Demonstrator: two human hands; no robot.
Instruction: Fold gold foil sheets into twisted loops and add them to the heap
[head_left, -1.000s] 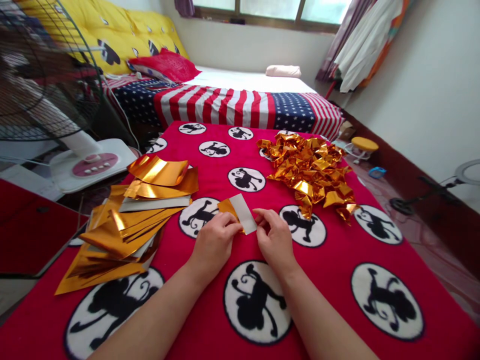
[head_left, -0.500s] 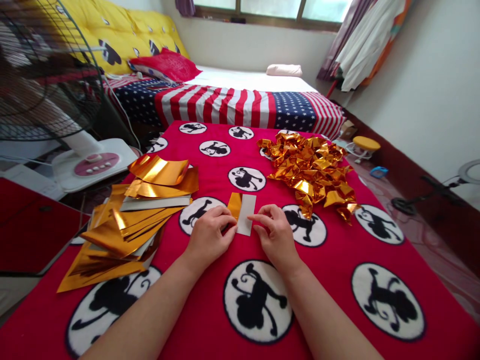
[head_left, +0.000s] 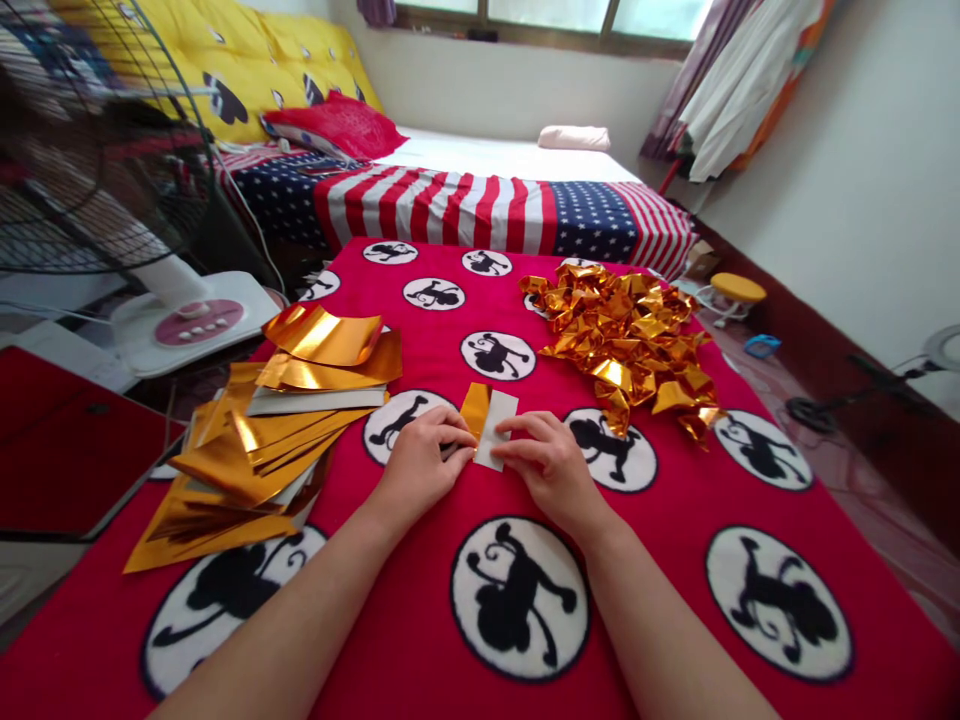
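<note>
Two bare hands meet over a small rectangular piece of gold foil paper with a pale grey back (head_left: 501,408), which lies between them on the worktop (head_left: 390,620). The left hand (head_left: 424,462) has its thumb and forefinger drawn together on the near part of the gold side, seemingly pinching it. The right hand (head_left: 553,468) sets its fingertips on the pale side; whether they grip or only press cannot be told. Gold shows on the left and pale grey on the right, so the piece looks partly folded over, and the step in hand seems to be lining up or flattening that fold. Pressing it further would call for the left fingertips to hold the paper steady while the right ones run lightly along the crease, keeping the edges square.

To the left of the left hand is a loose stack of gold foil sheets (head_left: 255,440), some with pale undersides showing. Beyond the right hand and off to its right spreads a heap of shaped, shiny gold foil pieces (head_left: 626,340). Under everything lies a crimson cloth with black monkey figures in white circles (head_left: 645,600).

Farther out, past the stack, stands a white fan with a pink control panel (head_left: 251,300); straight ahead of the hands is a bed with a stars-and-stripes cover (head_left: 450,208), and a yellow-topped stool (head_left: 738,288) is on the floor at far right.
</note>
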